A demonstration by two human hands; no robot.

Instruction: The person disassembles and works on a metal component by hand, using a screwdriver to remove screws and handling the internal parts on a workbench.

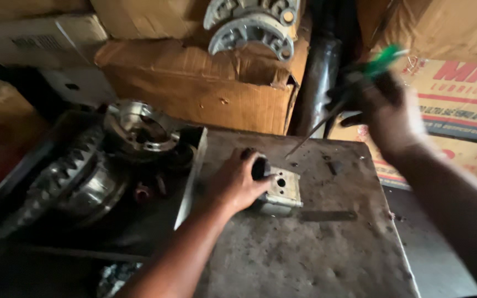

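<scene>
My left hand (234,182) rests on a small grey metal housing block (280,194) that sits on a worn steel plate (316,248); the fingers curl around its left side and top. My right hand (385,113) is raised at the upper right, blurred, gripping a screwdriver with a green handle (381,63). The thin shaft (310,137) slants down-left, its tip hanging a little above and behind the block.
A large ring gear with a differential carrier (92,165) lies left of the plate. Cardboard boxes (205,94) stand behind, with grey cast metal parts (252,27) on top. A dark pipe (318,77) rises behind the plate. Another printed carton (459,110) is at the right.
</scene>
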